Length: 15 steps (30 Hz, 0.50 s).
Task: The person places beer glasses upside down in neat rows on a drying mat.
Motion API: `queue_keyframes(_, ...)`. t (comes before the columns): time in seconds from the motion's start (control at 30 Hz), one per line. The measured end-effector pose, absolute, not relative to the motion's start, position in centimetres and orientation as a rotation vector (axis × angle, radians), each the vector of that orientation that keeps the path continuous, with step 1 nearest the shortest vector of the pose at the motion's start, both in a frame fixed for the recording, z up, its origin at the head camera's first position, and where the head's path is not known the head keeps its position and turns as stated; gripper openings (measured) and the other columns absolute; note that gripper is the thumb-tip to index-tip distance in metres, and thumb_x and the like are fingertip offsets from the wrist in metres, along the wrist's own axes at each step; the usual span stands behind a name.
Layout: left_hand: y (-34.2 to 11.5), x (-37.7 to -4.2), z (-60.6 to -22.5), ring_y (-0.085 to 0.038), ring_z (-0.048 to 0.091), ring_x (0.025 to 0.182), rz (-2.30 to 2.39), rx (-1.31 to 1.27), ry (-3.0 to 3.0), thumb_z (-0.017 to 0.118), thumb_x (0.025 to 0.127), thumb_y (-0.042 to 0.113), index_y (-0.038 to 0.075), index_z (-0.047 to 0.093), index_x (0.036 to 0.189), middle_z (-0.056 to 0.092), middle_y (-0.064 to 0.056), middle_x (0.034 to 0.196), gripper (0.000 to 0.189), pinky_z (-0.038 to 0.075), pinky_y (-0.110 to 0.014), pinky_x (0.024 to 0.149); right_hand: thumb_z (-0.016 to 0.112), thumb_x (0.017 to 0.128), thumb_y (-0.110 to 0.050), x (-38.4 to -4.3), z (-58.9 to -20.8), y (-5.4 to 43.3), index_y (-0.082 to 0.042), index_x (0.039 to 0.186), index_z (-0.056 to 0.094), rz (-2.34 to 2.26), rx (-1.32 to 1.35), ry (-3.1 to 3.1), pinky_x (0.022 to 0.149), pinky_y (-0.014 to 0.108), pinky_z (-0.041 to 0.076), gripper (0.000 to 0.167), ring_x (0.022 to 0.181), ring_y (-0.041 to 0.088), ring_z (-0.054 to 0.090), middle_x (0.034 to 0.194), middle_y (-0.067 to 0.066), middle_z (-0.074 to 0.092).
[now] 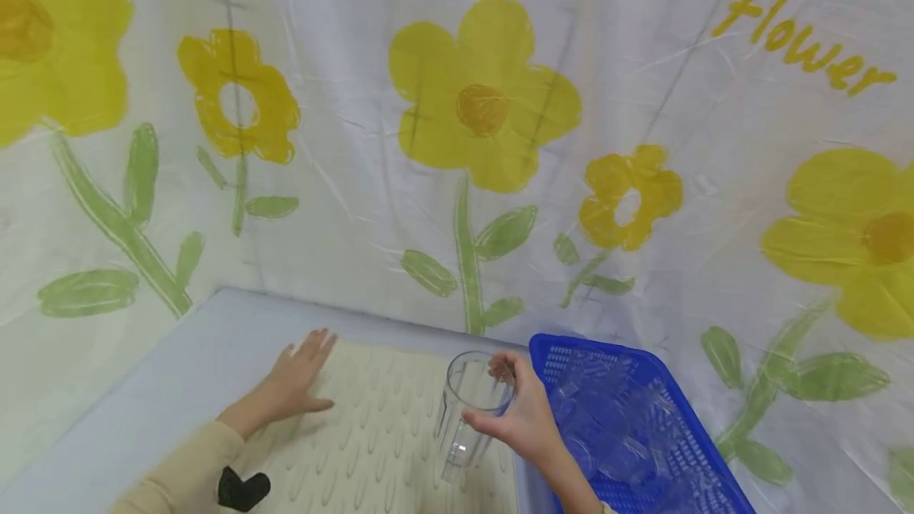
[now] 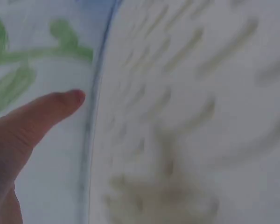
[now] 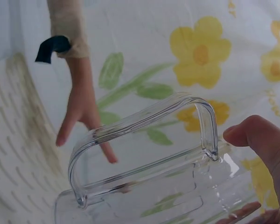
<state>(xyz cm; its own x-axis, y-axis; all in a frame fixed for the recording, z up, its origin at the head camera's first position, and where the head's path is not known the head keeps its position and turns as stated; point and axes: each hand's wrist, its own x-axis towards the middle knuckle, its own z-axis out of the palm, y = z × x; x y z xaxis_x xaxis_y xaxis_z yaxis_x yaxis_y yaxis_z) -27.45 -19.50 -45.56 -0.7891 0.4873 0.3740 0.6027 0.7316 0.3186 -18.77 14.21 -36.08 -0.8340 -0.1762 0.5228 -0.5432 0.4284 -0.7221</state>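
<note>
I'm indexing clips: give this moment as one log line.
right hand: holding clear mug | left hand: holding nothing, at left edge of mat | blue basket: right of mat, holding clear items

Pale table (image 1: 236, 331) under cream mat (image 1: 385, 419) (ridged) and blue basket (image 1: 593, 345).

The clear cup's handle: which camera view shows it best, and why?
The right wrist view: the handle runs across the picture close up, with its whole loop and both joins to the cup showing. The head view shows it small, from above, on the cup's near side. The left wrist view does not show it.
</note>
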Motion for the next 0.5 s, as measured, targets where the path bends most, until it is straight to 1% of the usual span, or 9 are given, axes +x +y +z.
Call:
queue_keyframes(0.03,-18.0,-26.9,-45.4,-0.047,0.019,0.123,-0.610,-0.924,-2.611,0.079,0.063,0.035,-0.011,0.018,0.135,0.021,-0.034,0.136,0.105,0.020,-0.063,0.092,0.082,0.060,-0.015,-18.7,-36.0,14.2,0.003,0.111,0.046,1.370,0.613,-2.311,0.082,0.037,0.043,0.064,0.091,0.019,0.051,0.101,0.011,0.052)
queue_keyframes(0.1,-14.7,-25.6,-45.1,-0.042,0.011,0.127,-0.727,-1.059,-2.552,0.081,0.058,0.039,-0.006,0.009,0.139,0.010,-0.028,0.141,0.118,0.014,-0.062,0.096,0.082,0.060,-0.014,-18.6,-35.8,14.3,0.002,0.111,0.046,1.361,0.608,-2.297,0.081,0.035,0.043,0.064,0.091,0.019,0.051,0.100,0.008,0.052)
queue_keyframes(0.13,-13.2,-25.0,-45.2,-0.040,0.008,0.128,-0.822,-1.103,-2.531,0.082,0.057,0.039,-0.004,0.007,0.140,0.006,-0.026,0.143,0.120,0.011,-0.061,0.097,0.082,0.060,-0.014,-18.6,-35.7,14.3,0.002,0.111,0.046,1.366,0.599,-2.289,0.081,0.034,0.043,0.064,0.091,0.018,0.051,0.100,0.007,0.052)
queue_keyframes(0.17,-11.8,-24.4,-45.4,-0.040,0.008,0.129,-0.904,-1.131,-2.502,0.082,0.056,0.038,-0.004,0.009,0.140,0.006,-0.025,0.143,0.119,0.012,-0.061,0.097,0.082,0.060,-0.013,-18.6,-35.6,14.2,0.001,0.110,0.046,1.367,0.596,-2.280,0.081,0.034,0.043,0.063,0.091,0.019,0.051,0.099,0.006,0.052)
queue_keyframes(0.27,-8.3,-22.8,-46.4,-0.040,0.012,0.128,-1.155,-1.120,-2.474,0.082,0.058,0.034,-0.007,0.021,0.137,0.012,-0.025,0.142,0.108,0.017,-0.060,0.096,0.081,0.061,-0.013,-18.6,-35.4,14.1,0.001,0.110,0.047,1.378,0.601,-2.256,0.081,0.035,0.043,0.062,0.091,0.020,0.051,0.099,0.007,0.052)
queue_keyframes(0.33,-6.6,-22.0,-47.3,-0.040,0.020,0.126,-1.389,-1.089,-2.434,0.082,0.060,0.028,-0.004,0.026,0.135,0.021,-0.024,0.140,0.099,0.023,-0.060,0.094,0.081,0.060,-0.013,-18.6,-35.3,13.9,0.001,0.109,0.047,1.383,0.615,-2.234,0.081,0.037,0.043,0.061,0.092,0.023,0.051,0.099,0.009,0.052)
queue_keyframes(0.43,-5.1,-21.0,-48.0,-0.032,0.032,0.122,-1.791,-1.044,-2.312,0.081,0.064,0.018,0.004,0.026,0.136,0.032,-0.016,0.136,0.091,0.028,-0.055,0.094,0.080,0.061,-0.011,-18.8,-35.2,13.4,0.003,0.109,0.047,1.412,0.650,-2.185,0.081,0.039,0.043,0.060,0.093,0.028,0.051,0.099,0.013,0.052)
queue_keyframes(0.5,-4.6,-20.5,-48.1,-0.023,0.038,0.118,-2.001,-0.987,-2.194,0.079,0.066,0.010,0.010,0.024,0.136,0.037,-0.008,0.133,0.089,0.031,-0.048,0.096,0.080,0.062,-0.010,-18.8,-35.1,12.8,0.003,0.110,0.046,1.432,0.673,-2.150,0.082,0.038,0.043,0.060,0.094,0.028,0.051,0.101,0.015,0.051)
